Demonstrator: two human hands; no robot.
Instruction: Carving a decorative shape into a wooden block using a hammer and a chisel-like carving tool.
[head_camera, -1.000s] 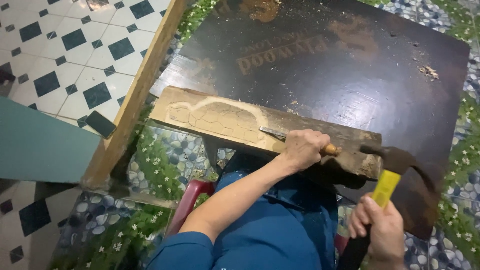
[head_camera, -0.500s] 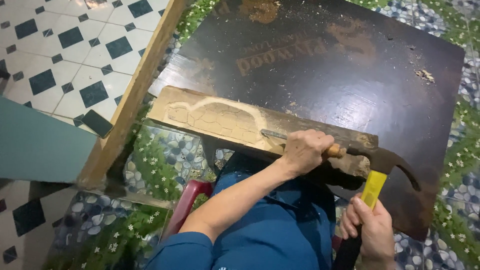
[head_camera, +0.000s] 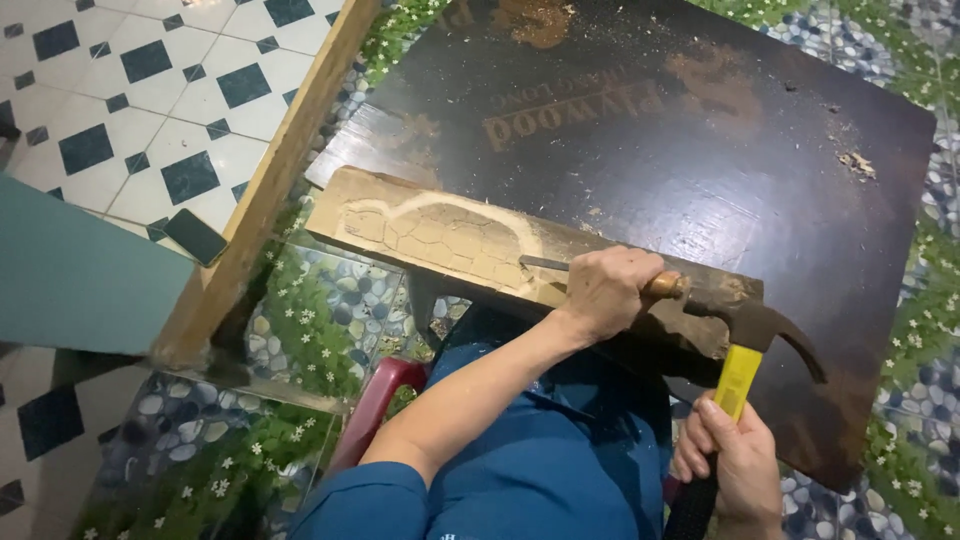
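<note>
The dark plywood desk (head_camera: 700, 170) carried the carved plank (head_camera: 440, 235) along its near edge. Step in hand: chiselling the relief. Left hand (head_camera: 605, 292) gripped the chisel (head_camera: 590, 272), right hand (head_camera: 735, 462) the hammer (head_camera: 745, 345), whose head had closed onto the chisel butt since 1.0 s ago. The next blow probably needed a fresh backswing.

Left hand (head_camera: 610, 292) fisted, forearm extended; right hand (head_camera: 735, 462) clenched, held lower

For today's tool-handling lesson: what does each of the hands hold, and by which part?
The left hand grips a chisel by its wooden handle. The right hand holds a claw hammer low on its black grip, below the yellow shaft.
</note>
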